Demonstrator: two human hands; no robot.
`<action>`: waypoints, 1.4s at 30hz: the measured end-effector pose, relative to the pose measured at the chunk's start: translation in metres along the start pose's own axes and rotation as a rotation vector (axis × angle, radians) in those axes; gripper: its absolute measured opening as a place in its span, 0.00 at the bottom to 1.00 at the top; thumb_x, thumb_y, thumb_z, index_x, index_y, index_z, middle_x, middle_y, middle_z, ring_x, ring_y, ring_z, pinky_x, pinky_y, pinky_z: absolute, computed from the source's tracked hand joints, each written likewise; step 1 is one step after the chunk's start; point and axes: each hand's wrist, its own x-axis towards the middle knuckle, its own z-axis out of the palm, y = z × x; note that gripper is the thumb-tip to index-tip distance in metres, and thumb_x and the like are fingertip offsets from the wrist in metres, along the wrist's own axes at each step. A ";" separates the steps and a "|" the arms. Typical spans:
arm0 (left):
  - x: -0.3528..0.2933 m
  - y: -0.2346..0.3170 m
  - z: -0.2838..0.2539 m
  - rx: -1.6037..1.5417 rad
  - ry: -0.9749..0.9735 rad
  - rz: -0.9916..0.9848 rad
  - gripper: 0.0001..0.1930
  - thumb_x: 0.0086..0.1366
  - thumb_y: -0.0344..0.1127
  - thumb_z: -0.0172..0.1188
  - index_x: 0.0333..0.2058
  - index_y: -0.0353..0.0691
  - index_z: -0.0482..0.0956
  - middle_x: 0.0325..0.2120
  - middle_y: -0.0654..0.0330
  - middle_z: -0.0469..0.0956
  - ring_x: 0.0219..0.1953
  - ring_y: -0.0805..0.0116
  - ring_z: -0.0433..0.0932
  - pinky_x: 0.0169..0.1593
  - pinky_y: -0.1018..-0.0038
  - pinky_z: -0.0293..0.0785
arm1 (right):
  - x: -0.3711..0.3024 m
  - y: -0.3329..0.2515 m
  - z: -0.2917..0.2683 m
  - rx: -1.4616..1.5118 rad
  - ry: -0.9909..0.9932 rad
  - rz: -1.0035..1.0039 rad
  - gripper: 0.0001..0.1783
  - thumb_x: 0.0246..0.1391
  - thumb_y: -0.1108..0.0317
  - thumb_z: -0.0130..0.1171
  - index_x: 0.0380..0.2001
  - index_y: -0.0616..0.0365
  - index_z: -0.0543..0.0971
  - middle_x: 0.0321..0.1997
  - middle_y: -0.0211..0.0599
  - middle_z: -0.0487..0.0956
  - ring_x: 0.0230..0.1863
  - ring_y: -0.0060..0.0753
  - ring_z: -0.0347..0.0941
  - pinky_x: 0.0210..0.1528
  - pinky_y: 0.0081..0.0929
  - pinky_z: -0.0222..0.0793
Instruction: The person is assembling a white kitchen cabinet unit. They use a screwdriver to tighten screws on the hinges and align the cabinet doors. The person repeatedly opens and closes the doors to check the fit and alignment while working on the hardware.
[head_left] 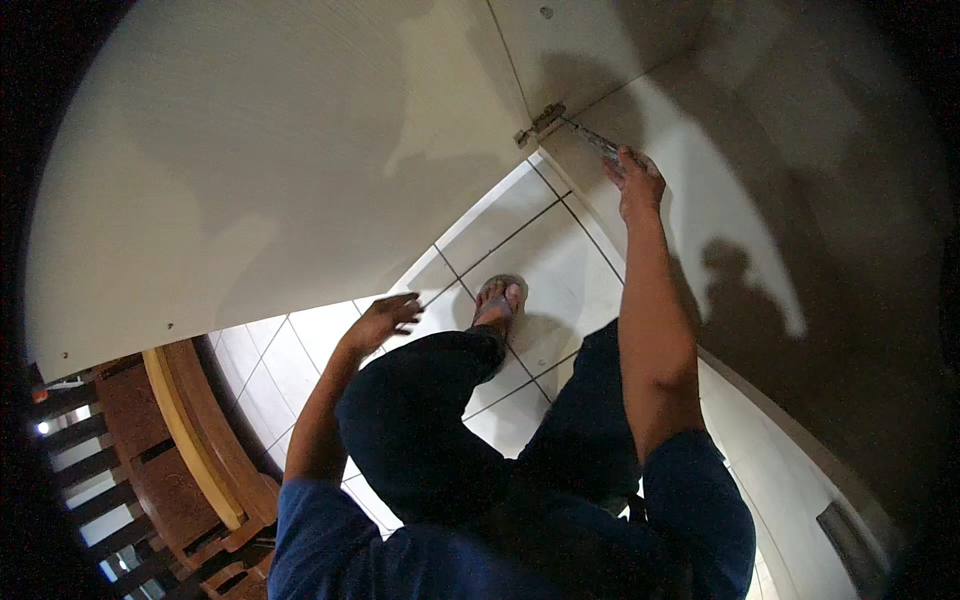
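My right hand (640,182) is closed around the handle of a screwdriver (597,140). Its shaft points up and left, and the tip meets or nearly meets a metal hinge (548,118); I cannot tell whether it sits in a screw. The hinge joins the lower corner of a large pale door panel (300,150) to a cabinet side (640,95). Over my left knee, below the panel's bottom edge, my left hand (385,320) hangs with its fingers apart and nothing in it.
White floor tiles (520,235) with dark joints lie under my bare foot (497,297). A brown wooden piece of furniture with slats (190,450) stands at the lower left. Shadows fall over the pale surface (770,250) on the right.
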 end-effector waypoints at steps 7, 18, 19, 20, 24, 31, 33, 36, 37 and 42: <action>0.160 0.032 0.053 -0.527 -0.188 0.112 0.36 0.68 0.49 0.59 0.67 0.37 0.57 0.60 0.46 0.69 0.59 0.50 0.70 0.61 0.54 0.67 | 0.001 -0.022 0.000 -0.130 -0.098 -0.083 0.25 0.51 0.69 0.71 0.49 0.68 0.73 0.44 0.44 0.80 0.37 0.39 0.82 0.38 0.32 0.81; 0.293 0.070 0.101 -1.072 -0.090 0.033 0.23 0.72 0.32 0.50 0.63 0.38 0.60 0.59 0.48 0.68 0.60 0.53 0.68 0.64 0.55 0.70 | -0.012 -0.017 0.008 -0.076 -0.026 -0.060 0.27 0.57 0.66 0.66 0.54 0.70 0.69 0.47 0.47 0.79 0.43 0.47 0.81 0.48 0.36 0.79; 0.298 0.072 0.101 -1.114 -0.093 0.043 0.22 0.71 0.31 0.52 0.61 0.39 0.62 0.59 0.49 0.68 0.60 0.54 0.68 0.64 0.55 0.70 | -0.011 -0.016 0.010 -0.072 -0.018 -0.063 0.27 0.57 0.66 0.66 0.54 0.70 0.70 0.46 0.47 0.79 0.42 0.46 0.82 0.46 0.35 0.80; 0.306 0.074 0.101 -1.163 -0.099 0.057 0.21 0.70 0.30 0.53 0.60 0.40 0.64 0.59 0.51 0.69 0.60 0.55 0.68 0.64 0.55 0.70 | -0.010 -0.019 0.012 -0.074 -0.013 -0.070 0.26 0.57 0.67 0.66 0.53 0.70 0.70 0.46 0.47 0.80 0.41 0.45 0.82 0.44 0.35 0.81; 0.324 0.086 0.105 -1.310 -0.069 0.211 0.20 0.69 0.28 0.55 0.59 0.39 0.66 0.60 0.55 0.69 0.63 0.53 0.66 0.67 0.53 0.63 | -0.010 -0.031 0.018 -0.140 -0.003 -0.057 0.23 0.58 0.67 0.65 0.51 0.69 0.72 0.45 0.47 0.80 0.40 0.43 0.82 0.43 0.33 0.82; 0.333 0.136 0.137 -1.125 0.015 0.252 0.18 0.68 0.28 0.57 0.56 0.43 0.69 0.58 0.59 0.71 0.58 0.56 0.69 0.61 0.52 0.68 | -0.013 -0.026 0.011 -0.034 0.056 -0.025 0.22 0.58 0.67 0.65 0.51 0.68 0.72 0.45 0.47 0.80 0.41 0.46 0.82 0.44 0.34 0.81; 0.347 0.134 0.130 -1.304 -0.149 0.319 0.11 0.67 0.29 0.59 0.48 0.39 0.74 0.47 0.56 0.78 0.48 0.58 0.75 0.55 0.60 0.74 | -0.019 -0.025 0.018 -0.006 0.086 -0.013 0.19 0.60 0.67 0.63 0.50 0.66 0.74 0.45 0.46 0.81 0.44 0.46 0.82 0.46 0.34 0.79; 0.354 0.131 0.120 -1.534 -0.415 0.368 0.04 0.66 0.27 0.59 0.37 0.34 0.78 0.38 0.52 0.81 0.40 0.59 0.79 0.51 0.68 0.78 | -0.019 -0.019 0.018 0.004 0.070 -0.007 0.19 0.60 0.67 0.63 0.50 0.67 0.74 0.46 0.47 0.80 0.43 0.46 0.82 0.45 0.34 0.79; 0.351 0.132 0.123 -1.532 -0.364 0.348 0.05 0.66 0.27 0.59 0.38 0.33 0.78 0.39 0.51 0.80 0.41 0.59 0.79 0.52 0.67 0.78 | -0.019 -0.016 0.016 0.015 0.067 -0.008 0.19 0.60 0.67 0.63 0.50 0.67 0.74 0.46 0.47 0.80 0.43 0.46 0.82 0.45 0.34 0.80; 0.341 0.143 0.127 -1.475 -0.247 0.360 0.08 0.66 0.26 0.59 0.42 0.30 0.75 0.41 0.49 0.79 0.45 0.58 0.79 0.57 0.62 0.77 | -0.012 -0.008 0.012 0.056 0.054 -0.053 0.20 0.59 0.67 0.64 0.49 0.69 0.74 0.45 0.48 0.81 0.42 0.45 0.82 0.41 0.33 0.81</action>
